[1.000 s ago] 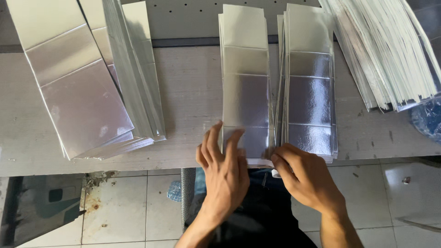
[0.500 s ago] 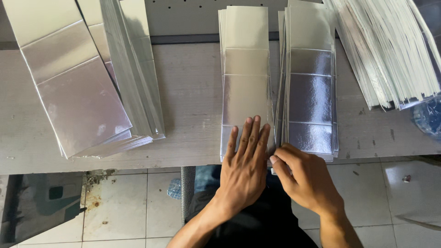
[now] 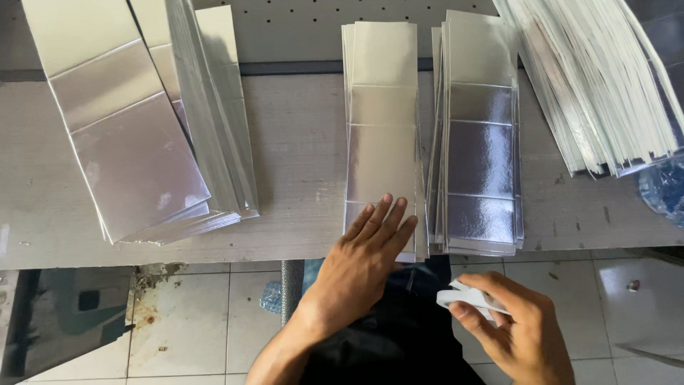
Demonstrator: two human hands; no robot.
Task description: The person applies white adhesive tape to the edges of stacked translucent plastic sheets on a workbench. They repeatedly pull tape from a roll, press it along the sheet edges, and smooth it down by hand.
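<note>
Silver card stacks lie across our grey table. At far left a big fanned stack leans slantwise, well apart from our hands. In the middle sits a narrow stack, its long axis running from the near edge to the far wall. Our left hand lies flat on its near end, fingers straight, slightly spread and pointing far-right, palm hanging over the table edge. So this stack stretches away from those fingers toward the far side, and the left hand is the one on it. Just beside it on the right stands a second narrow stack, lying the same way, close enough that we cannot tell whether the two touch. Our right hand hangs off the table, below the near edge, nearer us, pinching a small white strip between thumb and fingers; it touches neither stack. At far right a loose pile of sheets fans out, with a blue bag near it.
</note>
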